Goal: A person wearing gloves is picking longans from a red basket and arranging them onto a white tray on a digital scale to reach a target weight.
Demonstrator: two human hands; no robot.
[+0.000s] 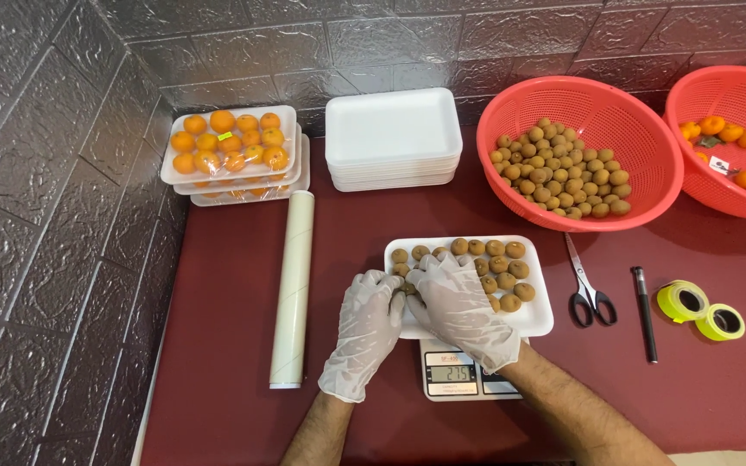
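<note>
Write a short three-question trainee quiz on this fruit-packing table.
1. True or false: the white tray under both gloved hands sits on a digital scale.
2. Which lies nearest the tray's right edge? A) scissors B) black pen C) yellow tape rolls
3. What fills the nearer red basket?

Key
1. True
2. A
3. Small brown round fruits, like those on the tray where the left hand and right hand rest.

Wrapped orange-fruit trays (233, 148) stacked back left; the scale's grey rectangular screen (451, 374) glows at front.
</note>
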